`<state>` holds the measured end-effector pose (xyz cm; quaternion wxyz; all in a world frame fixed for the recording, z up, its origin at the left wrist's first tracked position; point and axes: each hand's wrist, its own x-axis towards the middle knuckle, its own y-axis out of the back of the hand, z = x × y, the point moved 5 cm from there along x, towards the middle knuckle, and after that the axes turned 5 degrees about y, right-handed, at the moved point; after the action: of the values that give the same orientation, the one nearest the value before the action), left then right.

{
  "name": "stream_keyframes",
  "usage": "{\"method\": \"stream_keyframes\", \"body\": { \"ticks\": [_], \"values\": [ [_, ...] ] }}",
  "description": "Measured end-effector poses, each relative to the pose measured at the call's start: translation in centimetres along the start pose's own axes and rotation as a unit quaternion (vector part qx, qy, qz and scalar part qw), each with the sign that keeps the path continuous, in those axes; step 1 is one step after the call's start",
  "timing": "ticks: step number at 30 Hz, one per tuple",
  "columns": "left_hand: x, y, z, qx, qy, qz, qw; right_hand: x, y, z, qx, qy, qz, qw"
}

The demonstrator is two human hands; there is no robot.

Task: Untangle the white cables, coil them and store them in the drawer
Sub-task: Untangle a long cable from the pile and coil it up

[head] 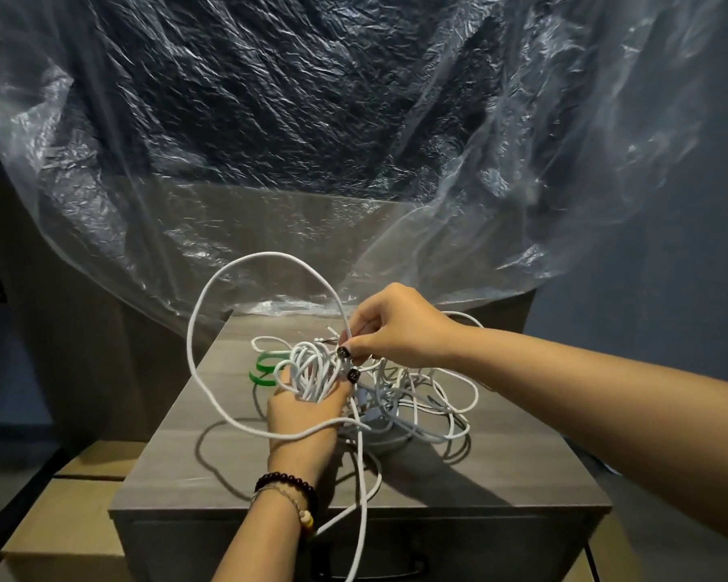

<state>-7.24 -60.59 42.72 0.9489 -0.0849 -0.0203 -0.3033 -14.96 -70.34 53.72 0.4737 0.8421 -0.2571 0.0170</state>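
The white cables [400, 396] lie in a loose snarl on top of the grey cabinet [236, 464], toward its middle and far side, with one wide loop rising above the heap and a few strands trailing over the cabinet's front edge.

The left hand [301, 417] sits over the cabinet top at the near-left of the heap, palm up, its fingers curled around a bundle of short loops. It seems to serve as an anchor, keeping the gathered turns together so they do not slide back into the tangle. The right hand [389, 329] reaches in from the right, just above the heap, thumb and fingertips pinching a strand at the top of that bundle, likely to draw a single line free or lay another turn onto the coil. A strand also crosses the back of the left hand's wrist, which could snag if pulled.

A green band [263, 371] lies on the cabinet top just left of the heap, probably kept ready as a tie. A crinkled plastic sheet [354, 119] hangs behind the cabinet, its lower edge resting on the far side of the top.

The drawer front [459, 552] below the cabinet's front edge looks closed, so storing seems far off; most of the heap is not yet sorted.
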Motion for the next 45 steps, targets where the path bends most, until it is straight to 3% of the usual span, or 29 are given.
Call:
{"method": "stream_keyframes", "body": {
  "ticks": [4, 14, 28, 36, 40, 45],
  "values": [
    [0.5, 0.5, -0.7, 0.004, 0.030, 0.003, 1.000, 0.0, 0.9, -0.3, 0.004, 0.012, 0.019, 1.000],
    [1.5, 0.9, -2.0, 0.015, 0.040, 0.025, 0.999, 3.5, 10.0, -1.9, 0.140, -0.001, 0.173, 0.975],
    [2.2, 2.2, -3.6, 0.074, 0.104, 0.080, 0.989, 7.2, 22.0, -7.9, 0.199, 0.094, 0.380, 0.898],
    [2.6, 3.4, -2.4, 0.100, 0.076, 0.089, 0.988, 6.2, 14.6, -6.8, 0.096, 0.073, 0.220, 0.968],
    [2.5, 3.2, -1.7, 0.018, 0.088, 0.074, 0.993, 6.0, 9.7, -6.2, 0.127, 0.050, 0.173, 0.975],
    [1.1, 2.6, 0.4, -0.043, 0.095, 0.053, 0.993, 4.9, 3.7, -8.0, 0.205, 0.046, 0.033, 0.977]
  ]
}}
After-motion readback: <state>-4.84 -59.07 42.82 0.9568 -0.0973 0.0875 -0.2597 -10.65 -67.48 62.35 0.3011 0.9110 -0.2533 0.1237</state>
